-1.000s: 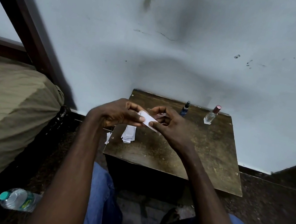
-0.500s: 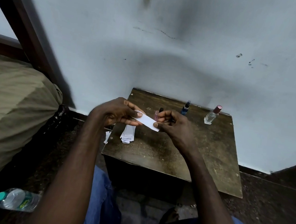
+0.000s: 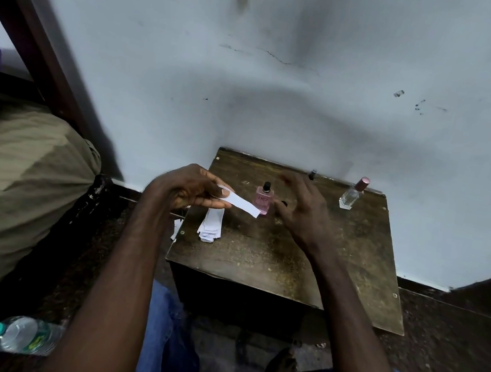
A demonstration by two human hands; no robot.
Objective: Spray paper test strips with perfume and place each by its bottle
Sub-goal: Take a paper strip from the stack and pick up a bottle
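Note:
My left hand (image 3: 188, 188) pinches a white paper test strip (image 3: 243, 205) by one end; the strip juts right over the small wooden table (image 3: 275, 254). Just past its free end stands a pink perfume bottle (image 3: 263, 200) with a black top. My right hand (image 3: 301, 208) hovers beside that bottle, fingers apart and blurred, holding nothing. A dark-capped bottle (image 3: 313, 174) peeks out behind my right hand. A clear bottle with a pink cap (image 3: 353, 193) stands at the back right. A stack of spare strips (image 3: 210, 225) lies under my left hand.
The table stands against a pale wall (image 3: 285, 80). A bed with an olive cover (image 3: 12, 183) fills the left side. A plastic water bottle (image 3: 24, 335) lies on the dark floor at lower left. My knees in blue jeans (image 3: 165, 333) are below the table.
My right hand has let go of the strip and moved right with fingers spread. The pink bottle, hidden before, now shows. My left hand alone keeps the strip.

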